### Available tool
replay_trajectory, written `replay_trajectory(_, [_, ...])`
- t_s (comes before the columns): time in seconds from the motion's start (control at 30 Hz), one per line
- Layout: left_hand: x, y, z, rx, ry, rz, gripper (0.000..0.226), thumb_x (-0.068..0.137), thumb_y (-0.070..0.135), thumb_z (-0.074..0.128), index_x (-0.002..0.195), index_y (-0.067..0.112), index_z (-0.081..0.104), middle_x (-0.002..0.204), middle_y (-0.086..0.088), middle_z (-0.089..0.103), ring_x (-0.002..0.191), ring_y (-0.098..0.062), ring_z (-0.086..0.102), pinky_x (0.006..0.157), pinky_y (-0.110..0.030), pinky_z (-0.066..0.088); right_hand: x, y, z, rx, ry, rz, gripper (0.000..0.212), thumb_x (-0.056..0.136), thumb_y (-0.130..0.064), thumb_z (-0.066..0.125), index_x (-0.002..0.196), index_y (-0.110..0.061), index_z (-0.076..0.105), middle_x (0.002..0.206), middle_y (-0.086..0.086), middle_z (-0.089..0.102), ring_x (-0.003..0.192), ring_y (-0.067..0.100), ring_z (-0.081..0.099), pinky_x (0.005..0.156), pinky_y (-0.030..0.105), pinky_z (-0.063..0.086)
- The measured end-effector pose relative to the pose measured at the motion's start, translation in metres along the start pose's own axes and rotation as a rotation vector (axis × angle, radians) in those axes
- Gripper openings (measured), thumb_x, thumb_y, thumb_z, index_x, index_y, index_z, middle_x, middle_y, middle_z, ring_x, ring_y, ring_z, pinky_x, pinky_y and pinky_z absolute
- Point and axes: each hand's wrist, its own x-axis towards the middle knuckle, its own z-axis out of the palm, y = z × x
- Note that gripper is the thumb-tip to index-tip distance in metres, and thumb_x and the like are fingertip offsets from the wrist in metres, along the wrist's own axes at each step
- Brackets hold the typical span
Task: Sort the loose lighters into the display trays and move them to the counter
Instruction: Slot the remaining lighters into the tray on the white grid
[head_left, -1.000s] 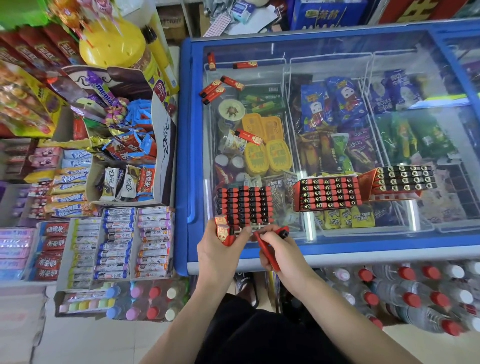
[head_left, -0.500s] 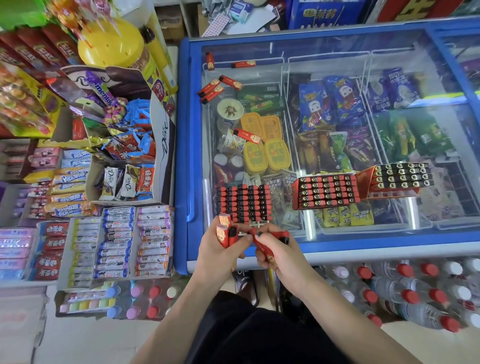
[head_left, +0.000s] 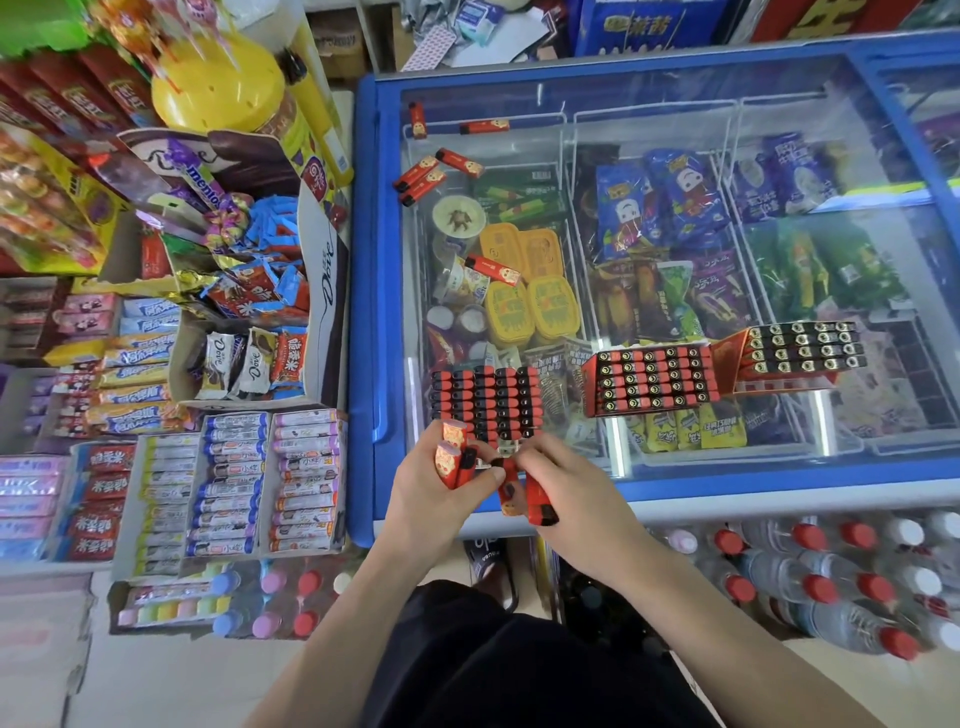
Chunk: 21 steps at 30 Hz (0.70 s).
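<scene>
Lighters (head_left: 451, 451), slim red plastic sticks with printed wrappers, are sitting bunched in the left hand (head_left: 434, 499), long axes tilting up and away. Right hand (head_left: 569, 496) is curling round two more red lighters (head_left: 524, 499), their ends pointing down toward the freezer's blue front rim (head_left: 727, 480). Both hands are meeting just below the nearest display tray (head_left: 485, 402), its rows packed with black caps, resting on the glass lid (head_left: 649, 93). Two further trays (head_left: 652, 382) are lying to the right. Loose lighters (head_left: 421, 179) are lying scattered at varied angles on the far-left glass, well apart from the trays.
</scene>
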Motion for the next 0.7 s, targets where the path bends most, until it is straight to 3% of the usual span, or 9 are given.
replay_trajectory(0.2, [0.002,0.0,0.001,0.028,-0.021,0.005,0.019,0.089,0.006,0.078,0.098,0.016,0.065,0.089,0.006,0.076,0.073,-0.01,0.071,0.065,-0.021,0.055,-0.002,0.001,0.007,-0.055,0.051,0.043,0.04,0.086,-0.009,0.07,0.119,-0.024,0.052,0.109,-0.003,0.052,0.079,0.025,0.059,0.059,0.042,0.05])
replay_trajectory(0.33, [0.004,-0.003,0.008,0.028,0.044,-0.081,0.022,0.09,0.011,0.078,0.102,0.022,0.063,0.085,0.009,0.076,0.066,-0.009,0.067,0.058,-0.016,0.049,0.001,-0.004,0.013,-0.059,0.076,0.081,0.036,0.089,-0.011,0.065,0.121,-0.023,0.053,0.105,-0.003,0.061,0.074,0.028,0.063,0.051,0.035,0.045])
replay_trajectory(0.5, [0.008,-0.012,0.018,0.108,0.143,-0.122,0.03,0.086,0.023,0.083,0.1,0.036,0.06,0.081,0.013,0.073,0.072,-0.004,0.069,0.066,-0.02,0.054,0.004,-0.005,0.023,-0.03,0.118,0.135,0.044,0.082,-0.001,0.067,0.12,-0.022,0.059,0.096,-0.006,0.067,0.07,0.027,0.063,0.049,0.033,0.04])
replay_trajectory(0.6, [0.007,-0.014,0.023,0.155,0.175,-0.119,0.027,0.086,0.028,0.083,0.101,0.034,0.062,0.081,0.014,0.072,0.073,0.002,0.067,0.064,-0.012,0.05,0.006,-0.002,0.027,-0.035,0.154,0.161,0.052,0.078,0.003,0.067,0.121,-0.025,0.057,0.092,-0.009,0.067,0.065,0.021,0.062,0.046,0.033,0.04])
replay_trajectory(0.7, [0.008,-0.019,0.026,0.188,0.188,-0.118,0.024,0.088,0.032,0.082,0.102,0.032,0.063,0.08,0.013,0.073,0.071,-0.001,0.069,0.066,-0.019,0.055,0.008,0.0,0.03,-0.024,0.157,0.193,0.057,0.078,0.003,0.068,0.125,-0.027,0.056,0.093,-0.01,0.069,0.066,0.019,0.063,0.048,0.033,0.044])
